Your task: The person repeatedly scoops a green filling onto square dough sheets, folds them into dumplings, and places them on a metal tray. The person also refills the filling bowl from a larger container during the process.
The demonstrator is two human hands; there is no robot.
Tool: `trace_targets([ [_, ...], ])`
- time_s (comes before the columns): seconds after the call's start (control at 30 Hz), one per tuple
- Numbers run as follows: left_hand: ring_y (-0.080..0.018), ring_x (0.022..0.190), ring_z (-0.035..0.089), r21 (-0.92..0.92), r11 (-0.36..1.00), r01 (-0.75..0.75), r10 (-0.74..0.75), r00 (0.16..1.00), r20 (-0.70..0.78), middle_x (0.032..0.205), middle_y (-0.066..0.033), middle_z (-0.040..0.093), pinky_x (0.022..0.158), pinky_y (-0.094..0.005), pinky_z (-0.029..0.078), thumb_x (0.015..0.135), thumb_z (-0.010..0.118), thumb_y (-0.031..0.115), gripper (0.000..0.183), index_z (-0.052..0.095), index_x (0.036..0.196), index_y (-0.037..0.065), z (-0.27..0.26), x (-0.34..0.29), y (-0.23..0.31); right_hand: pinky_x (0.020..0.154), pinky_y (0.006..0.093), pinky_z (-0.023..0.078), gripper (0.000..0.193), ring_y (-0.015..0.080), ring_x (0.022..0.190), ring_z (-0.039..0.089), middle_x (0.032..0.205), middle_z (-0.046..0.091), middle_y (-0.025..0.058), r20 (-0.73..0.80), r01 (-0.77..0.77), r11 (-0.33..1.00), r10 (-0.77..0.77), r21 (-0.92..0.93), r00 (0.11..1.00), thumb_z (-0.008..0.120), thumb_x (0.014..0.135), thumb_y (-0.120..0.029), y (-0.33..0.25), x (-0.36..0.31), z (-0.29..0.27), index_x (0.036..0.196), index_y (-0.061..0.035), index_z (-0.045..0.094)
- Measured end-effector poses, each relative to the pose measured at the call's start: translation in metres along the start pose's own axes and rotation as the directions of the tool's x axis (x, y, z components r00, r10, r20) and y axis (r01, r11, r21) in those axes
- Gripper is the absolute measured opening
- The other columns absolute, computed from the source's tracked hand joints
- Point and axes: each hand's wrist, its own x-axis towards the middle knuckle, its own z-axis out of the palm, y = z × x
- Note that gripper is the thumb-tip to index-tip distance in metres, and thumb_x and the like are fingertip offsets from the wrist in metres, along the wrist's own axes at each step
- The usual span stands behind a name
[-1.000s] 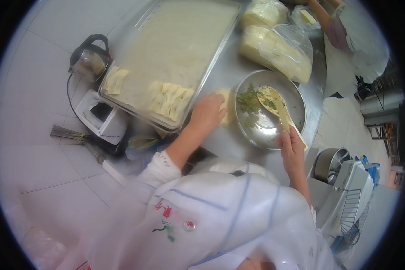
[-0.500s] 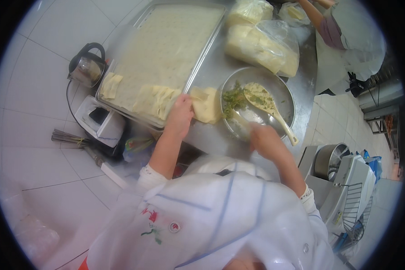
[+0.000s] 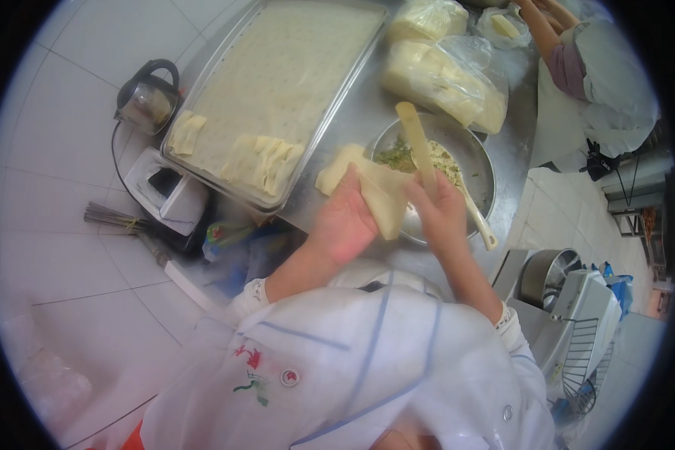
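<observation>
My left hand [image 3: 343, 223] holds a thin dough wrapper [image 3: 385, 201] up off the table, beside the metal bowl [image 3: 487, 161]. My right hand [image 3: 444, 216] grips a flat pale wooden spatula [image 3: 418, 142], its blade end pointing up and away, and its fingers meet the wrapper's right edge. Green and pale chopped filling [image 3: 396, 155] lies in the bowl, along with a cream-coloured rice paddle [image 3: 472, 206] whose handle rests over the near rim. A stack of dough wrappers [image 3: 336, 171] sits on the table just left of the bowl, partly behind the held wrapper.
A large tray [image 3: 277, 82] holds folded dough pieces [image 3: 266, 161] at its near end. Plastic bags of dough [image 3: 446, 82] stand behind the bowl. A kettle [image 3: 148, 101] is left of the tray. At the far right another person's arm [image 3: 540, 30] reaches in.
My left hand has lifted a wrapper off the stack and brought it right, toward the bowl. My right hand has raised the spatula out of the bowl, up to the wrapper.
</observation>
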Motion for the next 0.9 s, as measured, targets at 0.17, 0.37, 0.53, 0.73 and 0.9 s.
trace_targets([
  [0.17, -0.0221, 0.12, 0.048, -0.011, 0.979, 0.204, -0.203, 0.977, 0.059, 0.128, -0.01, 0.052, 0.106, -0.0396, 0.035, 0.093, 0.053, 0.04, 0.048, 0.048, 0.126, 0.006, -0.014, 0.001, -0.003, 0.062, 0.0221, 0.042, 0.015, 0.0056, 0.069, 0.049, 0.076, 0.056, -0.0012, 0.125, 0.098, 0.995, -0.094, -0.026, 0.988, 0.063, 0.088, -0.016, -0.02, -0.01, 0.002, 0.09, -0.0025, 0.059],
  [0.37, -0.0242, 0.119, 0.05, 0.1, 0.978, 0.182, -0.177, 0.982, -0.06, 0.126, -0.0112, 0.054, 0.106, -0.0434, 0.036, 0.094, 0.052, 0.025, 0.042, 0.046, 0.129, 0.004, -0.018, -0.002, -0.004, 0.065, 0.0218, 0.042, 0.014, 0.0059, 0.073, 0.052, 0.077, 0.057, -0.0017, 0.156, -0.084, 0.979, 0.055, 0.187, 0.986, 0.06, 0.09, -0.015, -0.009, 0.005, -0.008, 0.096, -0.0027, 0.058],
  [0.53, -0.0268, 0.119, 0.052, -0.013, 0.994, 0.108, -0.108, 0.975, -0.192, 0.127, -0.0119, 0.055, 0.104, -0.0456, 0.038, 0.093, 0.052, 0.021, 0.042, 0.045, 0.13, 0.001, -0.032, -0.013, 0.017, 0.067, 0.0283, 0.044, 0.025, 0.0124, 0.072, 0.057, 0.074, 0.059, 0.0034, -0.04, -0.088, 0.972, 0.081, -0.217, 0.996, 0.048, 0.096, -0.021, 0.024, 0.029, -0.027, 0.11, -0.0013, 0.055],
  [0.73, -0.0284, 0.117, 0.051, -0.057, 0.992, -0.116, 0.1, 0.967, -0.234, 0.128, -0.0139, 0.053, 0.102, -0.0408, 0.04, 0.093, 0.053, 0.017, 0.042, 0.045, 0.13, -0.002, -0.077, -0.018, 0.036, 0.067, 0.0458, 0.047, 0.04, 0.0352, 0.069, 0.063, 0.073, 0.063, 0.0198, 0.005, -0.078, 0.695, 0.116, -0.714, 0.993, 0.045, 0.086, -0.009, 0.05, 0.036, -0.038, 0.126, -0.0034, 0.05],
  [0.9, -0.0254, 0.118, 0.052, 0.625, 0.78, -0.029, 0.229, 0.943, -0.242, 0.129, -0.0116, 0.053, 0.102, -0.0398, 0.04, 0.097, 0.047, 0.021, 0.04, 0.043, 0.132, 0.001, -0.107, 0.007, 0.011, 0.069, 0.0502, 0.048, 0.044, 0.0399, 0.069, 0.062, 0.072, 0.063, 0.0236, 0.037, -0.02, 0.523, 0.098, -0.852, 0.994, 0.047, 0.083, -0.006, 0.058, 0.041, -0.026, 0.127, -0.0052, 0.051],
])
